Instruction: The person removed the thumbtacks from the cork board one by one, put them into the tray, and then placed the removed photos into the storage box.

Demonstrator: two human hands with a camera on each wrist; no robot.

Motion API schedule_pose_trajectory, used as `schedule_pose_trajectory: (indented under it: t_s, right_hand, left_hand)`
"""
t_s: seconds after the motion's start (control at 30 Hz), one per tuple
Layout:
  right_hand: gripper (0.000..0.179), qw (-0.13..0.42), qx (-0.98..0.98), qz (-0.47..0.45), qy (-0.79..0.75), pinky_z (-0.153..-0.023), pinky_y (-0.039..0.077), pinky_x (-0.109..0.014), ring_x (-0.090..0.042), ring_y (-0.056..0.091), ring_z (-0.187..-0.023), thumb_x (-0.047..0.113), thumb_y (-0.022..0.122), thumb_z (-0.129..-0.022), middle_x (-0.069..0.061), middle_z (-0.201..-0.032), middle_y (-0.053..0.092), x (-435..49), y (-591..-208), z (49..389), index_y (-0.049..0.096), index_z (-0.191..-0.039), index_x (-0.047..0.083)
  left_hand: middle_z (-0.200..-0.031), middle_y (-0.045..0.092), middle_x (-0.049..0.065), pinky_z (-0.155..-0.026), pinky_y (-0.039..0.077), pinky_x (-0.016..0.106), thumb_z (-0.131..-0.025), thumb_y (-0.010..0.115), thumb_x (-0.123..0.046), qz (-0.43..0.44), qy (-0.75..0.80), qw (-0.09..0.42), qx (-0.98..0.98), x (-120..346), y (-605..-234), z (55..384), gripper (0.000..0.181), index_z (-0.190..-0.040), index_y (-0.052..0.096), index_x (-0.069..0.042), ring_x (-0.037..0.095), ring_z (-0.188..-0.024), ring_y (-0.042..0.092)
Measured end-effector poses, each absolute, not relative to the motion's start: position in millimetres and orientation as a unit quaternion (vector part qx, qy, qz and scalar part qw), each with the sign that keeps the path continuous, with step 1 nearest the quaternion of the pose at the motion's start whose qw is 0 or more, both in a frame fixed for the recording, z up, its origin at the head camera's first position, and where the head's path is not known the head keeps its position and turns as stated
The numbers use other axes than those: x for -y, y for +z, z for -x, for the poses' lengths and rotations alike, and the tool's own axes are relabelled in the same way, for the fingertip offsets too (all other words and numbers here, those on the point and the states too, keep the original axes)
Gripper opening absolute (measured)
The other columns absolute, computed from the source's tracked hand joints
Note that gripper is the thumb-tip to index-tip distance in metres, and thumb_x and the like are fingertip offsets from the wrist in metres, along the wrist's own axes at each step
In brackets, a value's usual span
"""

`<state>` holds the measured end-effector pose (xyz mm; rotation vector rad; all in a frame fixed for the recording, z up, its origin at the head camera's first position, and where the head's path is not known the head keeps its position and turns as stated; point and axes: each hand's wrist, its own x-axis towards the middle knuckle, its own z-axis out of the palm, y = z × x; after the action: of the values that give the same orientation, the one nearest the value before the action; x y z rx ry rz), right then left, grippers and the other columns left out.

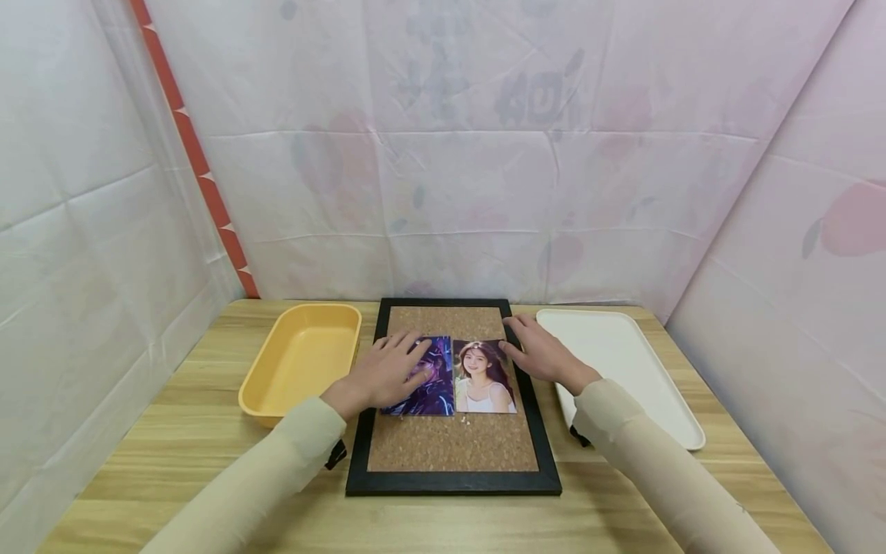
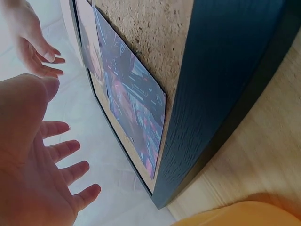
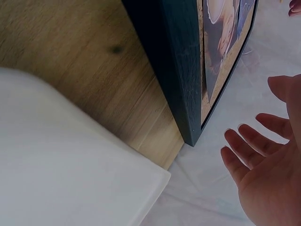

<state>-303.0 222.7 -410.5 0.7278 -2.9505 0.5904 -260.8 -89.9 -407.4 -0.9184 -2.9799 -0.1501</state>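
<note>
A cork board (image 1: 453, 446) with a black frame (image 1: 453, 483) lies flat in the middle of the table. Two photo cards rest side by side on the cork: a dark purple-blue one (image 1: 439, 396) at left and a portrait of a person in white (image 1: 484, 385) at right. My left hand (image 1: 388, 369) hovers over the purple card with its fingers spread, covering part of it. In the left wrist view a gap shows between those fingers and the card. My right hand (image 1: 543, 350) is above the board's right edge, fingers relaxed and holding nothing, fingertips near the portrait's upper corner.
A yellow tray (image 1: 259, 369) stands left of the board, and a white tray (image 1: 657, 385) lies to its right, partly under my right forearm. Tiny white bits (image 1: 465, 421) sit on the cork below the cards. Pale printed cloth (image 1: 471, 185) hangs behind and on both sides.
</note>
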Motion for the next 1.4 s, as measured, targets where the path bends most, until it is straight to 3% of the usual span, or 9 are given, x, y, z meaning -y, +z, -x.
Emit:
schedule_pose_trajectory:
  t_s: [0.37, 0.87, 1.13, 1.4]
  right_hand:
    - [0.053, 0.021, 0.952, -0.240, 0.188, -0.108, 0.043, -0.059, -0.043, 0.052, -0.132, 0.024, 0.059, -0.105, -0.028, -0.145, 0.048, -222.9, -410.8, 304.4, 0.046, -0.147, -0.006]
    - [0.046, 0.003, 0.947, -0.258, 0.189, -0.104, 0.046, -0.057, -0.041, 0.055, -0.126, 0.019, 0.061, -0.103, -0.026, -0.135, 0.055, -218.6, -417.0, 312.3, 0.054, -0.139, -0.008]
    - [0.038, 0.006, 0.943, -0.277, 0.183, -0.099, 0.048, -0.056, -0.040, 0.058, -0.117, 0.015, 0.061, -0.102, -0.025, -0.127, 0.058, -215.6, -417.8, 313.4, 0.059, -0.130, -0.010]
    - [0.036, 0.010, 0.940, -0.287, 0.182, -0.095, 0.050, -0.055, -0.039, 0.061, -0.110, 0.013, 0.063, -0.101, -0.026, -0.120, 0.062, -213.2, -421.0, 317.8, 0.061, -0.126, -0.012]
  left_hand:
    - [-0.164, 0.034, 0.015, -0.122, 0.023, 0.059, -0.107, 0.048, -0.047, 0.300, -0.055, 0.001, 0.952, 82.4, -410.4, 260.6, 0.064, -0.157, 0.040, -0.008, 0.039, -0.151, 0.029]
    - [-0.164, 0.034, 0.013, -0.121, 0.027, 0.056, -0.107, 0.046, -0.048, 0.308, -0.049, -0.032, 0.950, 67.5, -415.7, 257.0, 0.065, -0.158, 0.040, -0.008, 0.033, -0.152, 0.030]
    - [-0.167, 0.029, 0.012, -0.124, 0.022, 0.053, -0.108, 0.043, -0.050, 0.305, -0.046, -0.053, 0.950, 61.1, -420.8, 256.9, 0.066, -0.160, 0.036, -0.009, 0.029, -0.154, 0.026]
    - [-0.166, 0.030, 0.013, -0.123, 0.025, 0.052, -0.108, 0.045, -0.047, 0.311, -0.034, -0.055, 0.948, 54.4, -421.4, 256.1, 0.064, -0.159, 0.038, -0.009, 0.029, -0.154, 0.028]
